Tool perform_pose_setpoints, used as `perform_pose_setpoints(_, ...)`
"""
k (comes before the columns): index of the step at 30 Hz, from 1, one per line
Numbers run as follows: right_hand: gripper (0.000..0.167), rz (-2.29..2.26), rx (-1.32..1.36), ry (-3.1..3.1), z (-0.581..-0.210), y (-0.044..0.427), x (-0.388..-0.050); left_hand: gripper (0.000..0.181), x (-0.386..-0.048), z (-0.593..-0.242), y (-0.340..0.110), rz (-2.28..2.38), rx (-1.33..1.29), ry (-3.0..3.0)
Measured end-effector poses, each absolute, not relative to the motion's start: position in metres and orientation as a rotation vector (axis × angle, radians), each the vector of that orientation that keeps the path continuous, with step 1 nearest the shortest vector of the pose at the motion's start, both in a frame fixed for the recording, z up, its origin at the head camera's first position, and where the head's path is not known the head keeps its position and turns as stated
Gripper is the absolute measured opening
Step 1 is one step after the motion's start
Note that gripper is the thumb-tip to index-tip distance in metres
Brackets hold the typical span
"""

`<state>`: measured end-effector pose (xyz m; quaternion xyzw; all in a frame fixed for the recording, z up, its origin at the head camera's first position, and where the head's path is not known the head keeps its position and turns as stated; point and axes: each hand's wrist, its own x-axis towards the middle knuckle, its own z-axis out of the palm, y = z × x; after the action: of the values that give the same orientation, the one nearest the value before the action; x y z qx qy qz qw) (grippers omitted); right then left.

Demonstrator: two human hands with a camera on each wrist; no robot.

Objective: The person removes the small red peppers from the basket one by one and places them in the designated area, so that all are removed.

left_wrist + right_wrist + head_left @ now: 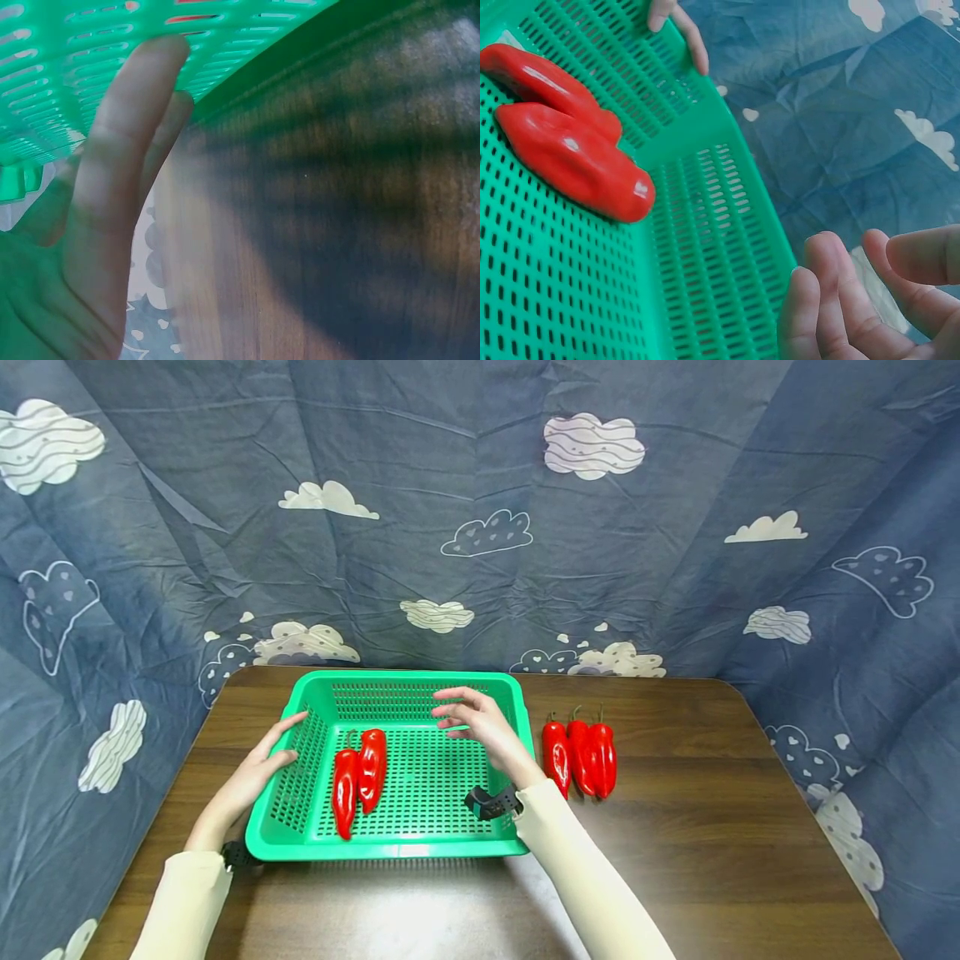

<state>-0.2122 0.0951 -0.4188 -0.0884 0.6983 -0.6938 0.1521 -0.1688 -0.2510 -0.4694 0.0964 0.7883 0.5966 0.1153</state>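
Your left hand [251, 772], fingers fairly straight and thumb apart, seems to touch the basket's [337, 852] left rim, though contact is hard to confirm. Your right hand [487, 727] hangs over its right part, fingers spread, slightly bent. Two peppers [372, 768] lie inside, left of centre; three peppers [580, 760] lie right of the basket.

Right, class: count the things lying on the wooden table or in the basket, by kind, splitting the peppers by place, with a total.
Green slotted basket: 1
Red pointed peppers inside it: 2
Red pointed peppers beside it: 3
Total: 6
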Motion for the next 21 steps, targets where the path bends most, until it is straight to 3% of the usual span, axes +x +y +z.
perform_pose_setpoints(21,0.032,-1.930,-0.184,1.974,-0.435,0.061,-0.215,0.061,-0.170,-0.471,-0.251,1.754,0.308,2.322)
